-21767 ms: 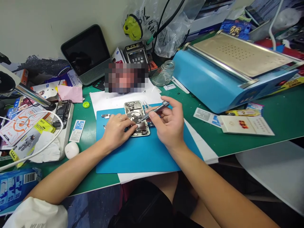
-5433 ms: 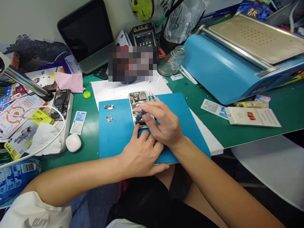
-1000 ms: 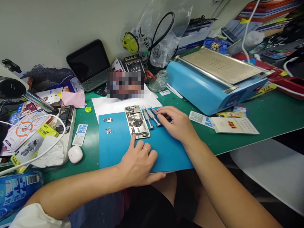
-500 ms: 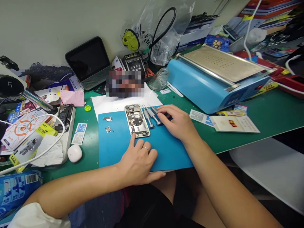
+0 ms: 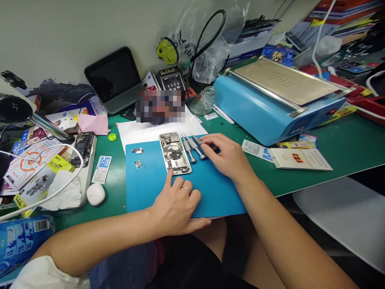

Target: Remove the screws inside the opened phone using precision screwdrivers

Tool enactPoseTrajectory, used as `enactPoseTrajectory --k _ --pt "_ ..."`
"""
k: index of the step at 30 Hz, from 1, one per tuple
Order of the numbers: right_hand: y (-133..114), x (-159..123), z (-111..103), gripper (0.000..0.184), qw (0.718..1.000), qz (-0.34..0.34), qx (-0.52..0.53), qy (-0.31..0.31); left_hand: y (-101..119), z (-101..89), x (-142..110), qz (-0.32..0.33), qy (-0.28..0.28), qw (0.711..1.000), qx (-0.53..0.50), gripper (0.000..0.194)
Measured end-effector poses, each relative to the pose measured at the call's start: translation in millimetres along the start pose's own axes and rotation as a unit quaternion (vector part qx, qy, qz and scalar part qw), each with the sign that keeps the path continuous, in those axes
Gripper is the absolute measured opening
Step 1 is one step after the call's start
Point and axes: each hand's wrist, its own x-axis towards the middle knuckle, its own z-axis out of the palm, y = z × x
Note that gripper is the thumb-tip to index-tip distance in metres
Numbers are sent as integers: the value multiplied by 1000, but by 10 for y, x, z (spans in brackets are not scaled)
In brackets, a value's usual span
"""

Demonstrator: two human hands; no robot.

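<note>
An opened phone (image 5: 175, 153) with its inner parts bare lies on the blue mat (image 5: 219, 192). My left hand (image 5: 177, 204) rests below it; the stretched index finger touches its lower left edge, the thumb stands apart and nothing is held. Right of the phone, two grey screwdrivers (image 5: 188, 148) lie side by side, tips pointing away. Beside them my right hand (image 5: 224, 154) has its fingers closed on another screwdriver (image 5: 197, 139), whose handle is mostly hidden. Left of the phone are a small metal bracket (image 5: 137, 151) and another small metal part (image 5: 138, 163).
A blue machine with a metal plate (image 5: 276, 108) stands at the right. Behind the mat are a glass jar (image 5: 203, 102) and a dark screen (image 5: 112, 76). Boxes, a white cable and a round white case (image 5: 95, 194) crowd the left.
My right hand has moved from over the phone to the screwdrivers at its right, bringing its screwdriver down there. My left index finger stays at the phone's lower edge. The last second shows hardly any motion.
</note>
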Motion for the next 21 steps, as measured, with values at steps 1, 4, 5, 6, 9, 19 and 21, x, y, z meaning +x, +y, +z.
enactPoseTrajectory --k 1,4,5,6,9,19,21 --pt "0 -1 0 13 1000 -4 0 1 -2 -1 0 0 1 1000 1 56" --pt "-1 -4 -3 14 1000 -25 -5 1 -3 -8 1 -3 0 1000 4 56" --pt "-2 -4 -5 14 999 -31 -8 0 -1 -11 2 -4 0 1000 5 56" --pt "-2 -5 -6 14 999 -36 -10 0 0 -14 3 -4 -2 1000 4 56" --pt "-9 -7 -10 14 999 -46 -14 0 4 -17 4 0 -4 1000 2 56" --pt "-88 -27 -34 14 996 -91 -8 15 1 39 -3 -3 10 1000 -3 55" --pt "-95 -28 -34 15 995 -94 -7 16 2 43 -2 -3 11 1000 -4 55"
